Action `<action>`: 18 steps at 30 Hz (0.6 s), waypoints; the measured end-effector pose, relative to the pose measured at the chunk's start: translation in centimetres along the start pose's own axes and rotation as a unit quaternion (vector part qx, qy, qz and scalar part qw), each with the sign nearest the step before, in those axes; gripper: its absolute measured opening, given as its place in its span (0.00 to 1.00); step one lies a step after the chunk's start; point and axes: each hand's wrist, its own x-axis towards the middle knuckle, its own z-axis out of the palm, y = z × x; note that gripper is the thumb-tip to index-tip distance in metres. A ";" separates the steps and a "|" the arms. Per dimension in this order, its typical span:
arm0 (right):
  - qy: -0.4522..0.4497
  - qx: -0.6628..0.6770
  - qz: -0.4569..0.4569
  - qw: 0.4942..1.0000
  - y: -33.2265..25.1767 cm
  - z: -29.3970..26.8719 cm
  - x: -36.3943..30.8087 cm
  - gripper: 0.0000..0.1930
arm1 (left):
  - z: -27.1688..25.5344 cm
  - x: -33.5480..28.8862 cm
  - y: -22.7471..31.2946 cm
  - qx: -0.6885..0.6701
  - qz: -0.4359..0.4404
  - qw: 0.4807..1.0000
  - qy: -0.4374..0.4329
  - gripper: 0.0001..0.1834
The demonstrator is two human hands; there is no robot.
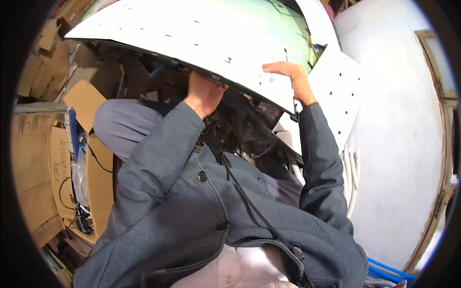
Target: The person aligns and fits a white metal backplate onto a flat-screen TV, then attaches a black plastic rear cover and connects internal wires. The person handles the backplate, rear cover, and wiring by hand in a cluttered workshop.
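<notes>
A large white panel [158, 31] with a thin black edge strip and small slots lies tilted across the top of the head view. My left hand [204, 94] is at its near edge, with fingers curled at the black strip and partly hidden beneath it. At the right corner, my right hand [294, 79] grips the panel's side, its fingers stretched over the white face. Under the raised edge is a dark space with tangled wires [221, 127]. A second white sheet [338, 91] with dark holes stands behind my right hand.
To the left stands an open cardboard box [102, 168] holding cables, clear plastic and a blue strip [72, 134]. More cartons [50, 67] are stacked beyond it. White tubes [353, 177] lie beside my right arm, near a pale wall [391, 144]. Blue pipes [389, 271] lie at lower right.
</notes>
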 end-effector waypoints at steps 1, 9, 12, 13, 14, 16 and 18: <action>0.012 0.000 -0.004 1.000 0.8 0.3 -0.5 0.13 | 1.0 -0.4 -0.2 -0.012 0.013 1.000 0.006 0.25; 0.046 -0.048 -0.025 0.997 0.4 1.3 -1.5 0.16 | 0.1 -0.8 -1.6 0.082 0.009 0.995 0.055 0.25; 0.048 -0.058 -0.027 0.997 0.3 2.1 -1.8 0.16 | -2.1 -0.2 -2.3 -0.042 0.012 0.999 0.020 0.25; 0.040 -0.062 -0.038 0.997 0.4 2.1 -1.8 0.17 | -2.1 -0.1 -2.4 -0.046 -0.007 0.998 0.040 0.27; 0.040 -0.075 -0.076 0.994 0.5 2.3 -1.6 0.17 | -2.5 -0.5 -2.4 -0.047 -0.022 0.997 0.064 0.29; 0.051 -0.062 -0.032 0.996 -0.2 2.6 -1.3 0.16 | -4.3 0.1 -2.7 0.078 0.018 0.996 0.024 0.26; 0.054 -0.081 -0.050 0.994 -1.3 1.9 -0.6 0.14 | -4.6 0.2 -2.5 -0.022 0.005 1.000 -0.014 0.23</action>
